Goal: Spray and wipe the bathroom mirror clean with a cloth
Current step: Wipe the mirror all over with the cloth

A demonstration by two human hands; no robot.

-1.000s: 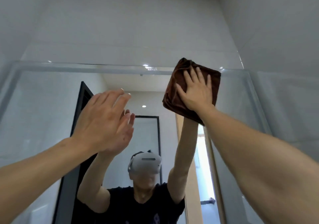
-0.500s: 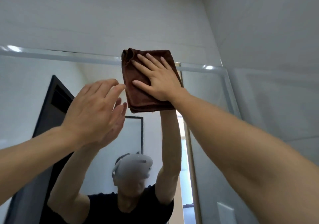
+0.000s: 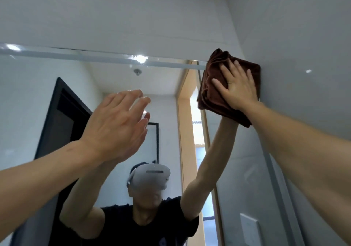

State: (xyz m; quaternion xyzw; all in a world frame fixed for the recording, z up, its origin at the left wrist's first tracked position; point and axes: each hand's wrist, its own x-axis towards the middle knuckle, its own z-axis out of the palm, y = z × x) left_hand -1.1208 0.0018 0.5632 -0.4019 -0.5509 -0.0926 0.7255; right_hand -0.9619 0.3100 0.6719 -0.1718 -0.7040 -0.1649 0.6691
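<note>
Right hand [image 3: 238, 88] has its fingers [image 3: 220, 87] spread flat, pressing the folded brown cloth [image 3: 210, 95] against the mirror's [image 3: 95, 78] top right corner. Left hand [image 3: 115, 126] is open with straight fingers, holding nothing.

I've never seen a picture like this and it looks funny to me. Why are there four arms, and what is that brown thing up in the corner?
There is only one person. A camera worn on their head looks up along their own arms, so the two big arms in front are real. The other two arms are their reflection in the bathroom mirror. The brown thing is a folded cloth. The right hand presses it flat with straight fingers against the mirror's top right corner, by the side wall, to wipe it. The left hand is open and holds nothing; whether it touches the glass I cannot tell. The mirror also shows a dark door behind the person.
</note>
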